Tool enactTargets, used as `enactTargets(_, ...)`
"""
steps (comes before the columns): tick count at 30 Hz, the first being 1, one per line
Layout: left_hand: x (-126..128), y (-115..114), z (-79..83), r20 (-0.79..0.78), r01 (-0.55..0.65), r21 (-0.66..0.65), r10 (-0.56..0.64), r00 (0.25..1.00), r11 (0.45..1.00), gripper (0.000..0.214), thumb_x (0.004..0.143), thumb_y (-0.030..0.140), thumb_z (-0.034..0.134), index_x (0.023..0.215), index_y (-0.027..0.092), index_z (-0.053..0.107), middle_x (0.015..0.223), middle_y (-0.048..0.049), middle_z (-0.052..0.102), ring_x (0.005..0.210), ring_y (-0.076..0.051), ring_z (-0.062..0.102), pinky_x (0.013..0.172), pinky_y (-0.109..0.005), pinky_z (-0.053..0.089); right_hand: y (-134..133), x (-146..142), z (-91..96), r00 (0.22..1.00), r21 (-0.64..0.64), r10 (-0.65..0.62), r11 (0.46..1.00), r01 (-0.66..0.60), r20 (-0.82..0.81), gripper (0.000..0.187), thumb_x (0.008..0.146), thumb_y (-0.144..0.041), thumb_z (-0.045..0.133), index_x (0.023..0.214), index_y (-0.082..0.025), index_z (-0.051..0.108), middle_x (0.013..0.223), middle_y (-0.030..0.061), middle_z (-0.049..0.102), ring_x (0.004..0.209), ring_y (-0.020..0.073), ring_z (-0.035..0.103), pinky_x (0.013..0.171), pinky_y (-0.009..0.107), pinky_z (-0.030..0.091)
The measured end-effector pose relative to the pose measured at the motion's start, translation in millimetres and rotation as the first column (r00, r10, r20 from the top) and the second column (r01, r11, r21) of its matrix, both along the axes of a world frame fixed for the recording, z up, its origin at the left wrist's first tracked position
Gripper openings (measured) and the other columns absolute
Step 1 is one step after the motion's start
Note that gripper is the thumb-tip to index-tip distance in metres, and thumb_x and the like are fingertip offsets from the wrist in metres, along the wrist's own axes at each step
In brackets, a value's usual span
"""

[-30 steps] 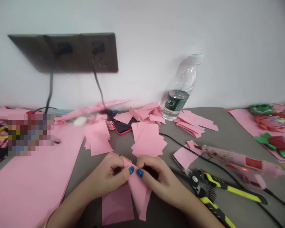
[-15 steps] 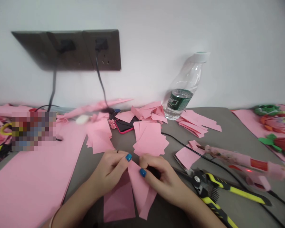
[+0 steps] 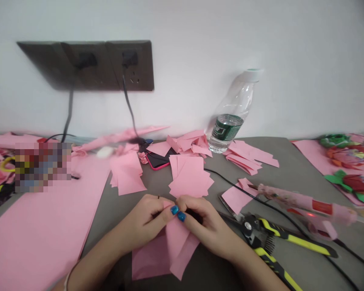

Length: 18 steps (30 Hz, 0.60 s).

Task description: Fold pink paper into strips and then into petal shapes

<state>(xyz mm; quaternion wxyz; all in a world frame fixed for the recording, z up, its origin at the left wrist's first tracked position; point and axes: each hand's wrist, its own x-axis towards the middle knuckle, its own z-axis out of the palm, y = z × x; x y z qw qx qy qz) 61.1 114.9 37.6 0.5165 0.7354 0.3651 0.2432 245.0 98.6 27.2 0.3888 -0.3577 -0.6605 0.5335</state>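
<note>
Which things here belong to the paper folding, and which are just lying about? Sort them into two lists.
Belonging: left hand; right hand; folded pink paper.
Lying about: stack of pink paper squares; plastic water bottle; pink hot glue gun; yellow-handled wire strippers; phone.

Single head-worn view, looking forward and down from just above and behind the left hand (image 3: 145, 220) and right hand (image 3: 206, 230). Both sit close, at bottom centre; beyond them, the grey table (image 3: 291, 161) runs to the white wall (image 3: 291, 60) and socket panel (image 3: 109, 64).
</note>
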Motion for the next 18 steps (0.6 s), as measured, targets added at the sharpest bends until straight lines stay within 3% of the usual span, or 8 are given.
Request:
enactTargets(3, -0.5, -0.1, 0.2, -0.002, -0.027, -0.029, 0.027, 1.000, 0.999, 0.043, 0.101, 0.040, 0.038, 0.063, 0.022, 0.033, 0.061, 0.0057, 0.030, 0.055, -0.011, 0.031, 0.052, -0.026, 0.026, 0.1, 0.0, 0.2, 1.000, -0.025, -0.022, 0.999, 0.022, -0.020, 0.037, 0.099, -0.043, 0.048, 0.069, -0.022, 0.040, 0.067, -0.0030, 0.040, 0.062, 0.0137, 0.037, 0.057, 0.025, 0.034)
enactTargets(12, 2.1, 0.2, -4.1, 0.019, -0.159, 0.047, 0.158, 0.987, 0.986, 0.044, 0.099, 0.040, 0.042, 0.061, 0.022, 0.031, 0.058, 0.0065, 0.028, 0.053, -0.012, 0.030, 0.051, -0.026, 0.025, 1.0, 0.1, -2.7, 0.994, -0.052, -0.080, 0.996, 0.076, -0.070, 0.036, 0.099, -0.043, 0.050, 0.071, -0.022, 0.043, 0.069, -0.0036, 0.040, 0.063, 0.0136, 0.037, 0.058, 0.026, 0.031)
enactTargets(18, 0.6, 1.2, -3.6, 0.035, -0.160, 0.051, 0.158, 0.987, 0.986, 0.041, 0.099, 0.037, 0.041, 0.063, 0.023, 0.028, 0.059, 0.0066, 0.026, 0.054, -0.011, 0.028, 0.051, -0.027, 0.022, 1.9, -1.6, -4.6, 0.990, -0.030, -0.106, 0.994, 0.103, -0.090, 0.038, 0.098, -0.044, 0.051, 0.069, -0.022, 0.039, 0.068, -0.0044, 0.037, 0.062, 0.0132, 0.034, 0.057, 0.026, 0.029)
